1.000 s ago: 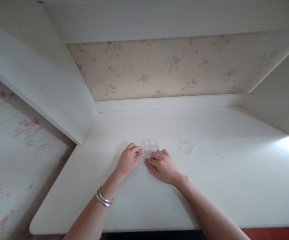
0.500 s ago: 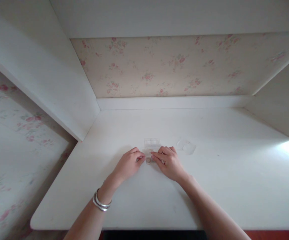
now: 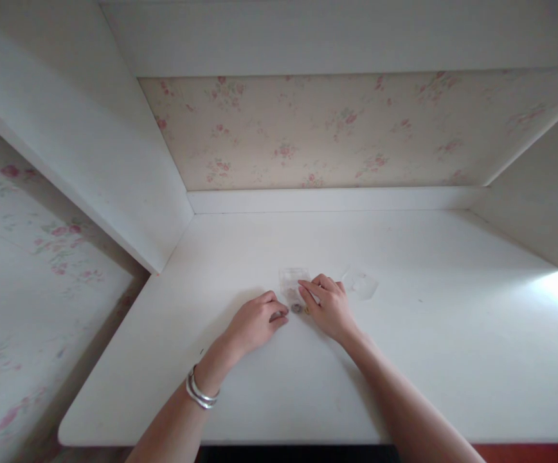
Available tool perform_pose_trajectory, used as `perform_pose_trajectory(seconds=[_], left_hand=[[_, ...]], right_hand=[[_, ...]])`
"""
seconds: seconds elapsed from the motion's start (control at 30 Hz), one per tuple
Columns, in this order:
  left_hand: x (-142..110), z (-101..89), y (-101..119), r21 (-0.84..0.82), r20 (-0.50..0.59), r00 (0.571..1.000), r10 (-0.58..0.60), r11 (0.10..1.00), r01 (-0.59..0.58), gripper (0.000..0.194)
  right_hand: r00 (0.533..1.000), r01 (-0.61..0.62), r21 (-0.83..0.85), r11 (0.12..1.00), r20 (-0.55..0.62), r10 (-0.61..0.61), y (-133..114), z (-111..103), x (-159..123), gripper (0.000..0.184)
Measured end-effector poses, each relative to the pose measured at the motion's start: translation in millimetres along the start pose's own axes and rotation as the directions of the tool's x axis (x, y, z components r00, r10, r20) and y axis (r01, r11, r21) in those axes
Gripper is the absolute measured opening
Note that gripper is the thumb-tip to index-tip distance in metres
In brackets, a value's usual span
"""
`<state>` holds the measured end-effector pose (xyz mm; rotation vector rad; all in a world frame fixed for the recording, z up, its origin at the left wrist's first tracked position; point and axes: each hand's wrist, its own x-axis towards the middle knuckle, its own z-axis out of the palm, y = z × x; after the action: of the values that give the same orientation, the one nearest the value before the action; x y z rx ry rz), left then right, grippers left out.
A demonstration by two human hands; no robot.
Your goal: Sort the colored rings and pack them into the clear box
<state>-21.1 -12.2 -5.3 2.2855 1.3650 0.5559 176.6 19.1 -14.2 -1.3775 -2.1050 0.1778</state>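
Note:
My left hand rests on the table with curled fingers. Its thumb and index fingertips come close together beside a small grey, round, ring-like piece. Whatever lies between those tips is too small to name. My right hand is over the near right corner of a clear plastic box, thumb and index finger drawn together. What they pinch, if anything, cannot be made out. A tiny gold-coloured piece shows just under the right hand, right of the grey one.
Beyond my right hand lies a clear, flat plastic piece. The white tabletop is bounded by a white panel at left and a low ledge at the back. A small dark speck is near my left wrist.
My left hand has shifted slightly right and nearer to me. My right fingertips have moved up and right over the box, and the grey and gold pieces now show between the hands.

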Motion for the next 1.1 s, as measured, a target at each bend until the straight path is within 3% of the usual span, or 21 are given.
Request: perform_pose_trajectory(seconds=[0.23,0.47,0.6,0.9,1.1], left_hand=[[2.3,-2.6,4.7,-0.078,0.016,0.999,-0.033,0.996,0.034,0.019],[6.4,-4.1,1.9,-0.189,-0.014,0.996,-0.091,0.978,0.086,0.018],[7.3,-4.6,1.2,-0.187,-0.072,0.991,-0.114,0.977,0.099,0.022],[31.3,-0.7,7.2,-0.207,-0.262,0.952,-0.158,0.973,0.105,0.026],[41.2,9.5,3.4,-0.160,-0.251,0.955,-0.156,0.980,0.118,0.024]], right_hand=[[1.000,-0.017,0.022,1.000,-0.016,0.017,4.9,-4.7,-1.7,0.024],[0.988,0.072,0.042,0.997,0.132,-0.077,-0.5,-13.3,-4.9,0.018],[0.982,0.077,0.017,0.997,0.173,-0.079,-1.1,-10.9,-4.7,0.021],[0.988,0.085,0.031,0.996,0.129,-0.089,-1.9,-13.8,-4.5,0.012],[0.973,0.131,0.001,0.991,0.193,-0.129,-4.1,-14.3,-5.1,0.016]])
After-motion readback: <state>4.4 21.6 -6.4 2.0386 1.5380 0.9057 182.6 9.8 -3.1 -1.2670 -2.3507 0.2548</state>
